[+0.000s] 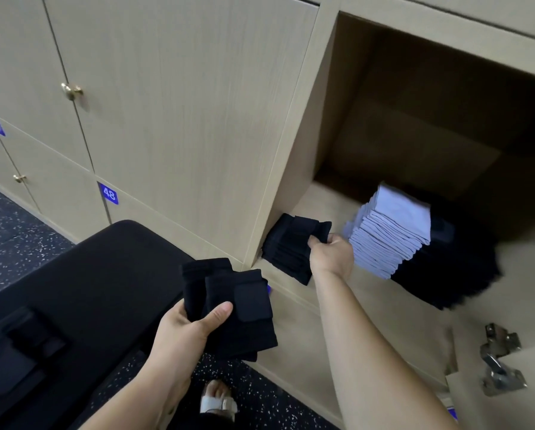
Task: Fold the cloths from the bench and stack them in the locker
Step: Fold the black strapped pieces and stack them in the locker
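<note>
Locker [291,169] holds pale stack [390,240], black stack [286,256] (right grip [332,254] pinches its top cloth [306,226]; left grip [185,332] clutches folded cloths [244,321]).

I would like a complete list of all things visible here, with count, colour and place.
open locker: one, light wood, right
cloth stack: one, black, locker's left
pale stack: one, lilac, locker's middle
dark pile: one, black, right of pale stack
folded cloths: at least two, black, left hand
bench: one, black, lower left
knobs: two, brass, left doors
number plates: two, blue, left doors
hinge: one, metal, lower right
floor: dark, speckled
left hand: grips folded cloths
right hand: pinches top cloth of cloth stack
</note>
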Motion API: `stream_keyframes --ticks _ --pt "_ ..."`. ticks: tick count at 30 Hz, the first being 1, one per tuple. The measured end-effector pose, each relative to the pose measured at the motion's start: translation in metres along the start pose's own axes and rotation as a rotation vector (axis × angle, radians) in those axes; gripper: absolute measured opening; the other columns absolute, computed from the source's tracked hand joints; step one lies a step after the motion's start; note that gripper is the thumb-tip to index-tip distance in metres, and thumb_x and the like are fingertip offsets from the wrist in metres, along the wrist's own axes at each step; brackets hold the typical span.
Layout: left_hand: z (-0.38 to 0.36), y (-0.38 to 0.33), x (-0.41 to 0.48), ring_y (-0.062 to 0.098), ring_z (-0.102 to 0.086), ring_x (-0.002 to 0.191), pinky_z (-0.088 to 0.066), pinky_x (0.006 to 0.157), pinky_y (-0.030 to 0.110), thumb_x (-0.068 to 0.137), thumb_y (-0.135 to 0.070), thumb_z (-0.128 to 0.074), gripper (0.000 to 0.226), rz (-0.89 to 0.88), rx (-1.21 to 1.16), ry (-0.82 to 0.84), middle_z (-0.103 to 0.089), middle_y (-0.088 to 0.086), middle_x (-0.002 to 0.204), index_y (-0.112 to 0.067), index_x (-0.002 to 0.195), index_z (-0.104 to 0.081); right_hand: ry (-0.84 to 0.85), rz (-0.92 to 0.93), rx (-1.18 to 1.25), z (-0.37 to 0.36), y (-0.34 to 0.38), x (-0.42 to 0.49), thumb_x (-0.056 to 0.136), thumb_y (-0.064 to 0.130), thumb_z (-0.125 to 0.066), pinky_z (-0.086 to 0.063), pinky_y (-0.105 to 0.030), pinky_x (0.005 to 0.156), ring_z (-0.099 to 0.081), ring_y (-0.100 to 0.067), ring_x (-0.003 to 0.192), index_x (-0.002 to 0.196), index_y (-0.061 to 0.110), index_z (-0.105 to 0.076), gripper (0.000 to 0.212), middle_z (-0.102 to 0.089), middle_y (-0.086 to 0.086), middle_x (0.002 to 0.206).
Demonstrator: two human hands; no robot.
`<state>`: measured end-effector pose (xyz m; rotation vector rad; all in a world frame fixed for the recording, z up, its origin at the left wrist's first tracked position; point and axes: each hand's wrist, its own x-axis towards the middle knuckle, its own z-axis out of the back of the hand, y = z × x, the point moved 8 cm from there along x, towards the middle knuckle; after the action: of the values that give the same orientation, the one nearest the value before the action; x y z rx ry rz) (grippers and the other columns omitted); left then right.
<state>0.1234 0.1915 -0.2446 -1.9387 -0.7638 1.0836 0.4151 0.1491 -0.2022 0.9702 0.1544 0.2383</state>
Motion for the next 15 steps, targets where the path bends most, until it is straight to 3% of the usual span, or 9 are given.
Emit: stream_keyframes --ticks 2,5,8,15 --pt "0.000 -0.002 -0.001 0.033 -0.073 0.090 -0.056 0.084 0.044 0.079 -0.009 -0.074 0.029 -0.001 -0.008 0.006 -0.075 0.014 0.096 -0.005 0.106 -0.068 -0.021 0.044 -0.171 -0.003 0.001 0.001 0.084 0.032 -0.066 -0.040 -0.028 0.055 -0.060 -0.030 0.080 0.079 0.014 -0.058 0.020 -0.064 -0.005 0.080" --pt "0.001 -0.007 -0.004 0.032 -0.073 0.087 -0.056 0.079 0.041 0.078 -0.009 -0.075 0.029 -0.005 -0.017 0.010 -0.075 0.014 0.094 -0.004 0.106 -0.067 -0.071 0.090 -0.306 0.000 0.007 -0.001 0.082 0.037 -0.068 -0.041 -0.031 0.061 -0.060 -0.030 0.097 0.101 0.015 -0.064 0.029 -0.065 -0.007 0.102" --pt "0.003 -0.010 -0.007 0.034 -0.073 0.087 -0.056 0.079 0.042 0.077 -0.008 -0.075 0.030 -0.003 -0.040 0.008 -0.075 0.015 0.094 -0.003 0.105 -0.067 -0.061 0.115 -0.326 0.003 0.011 -0.002 0.084 0.036 -0.068 -0.038 -0.032 0.065 -0.058 -0.030 0.103 0.113 0.015 -0.063 0.036 -0.059 -0.008 0.115" --pt "0.000 -0.022 -0.028 0.035 -0.072 0.091 -0.055 0.086 0.049 0.074 -0.011 -0.076 0.036 -0.012 -0.089 0.048 -0.075 0.016 0.099 -0.005 0.109 -0.067 -0.009 0.166 -0.235 0.033 0.019 -0.033 0.088 0.025 -0.060 -0.041 -0.031 0.073 -0.057 -0.024 0.110 0.129 0.021 -0.056 0.040 -0.057 -0.003 0.123"
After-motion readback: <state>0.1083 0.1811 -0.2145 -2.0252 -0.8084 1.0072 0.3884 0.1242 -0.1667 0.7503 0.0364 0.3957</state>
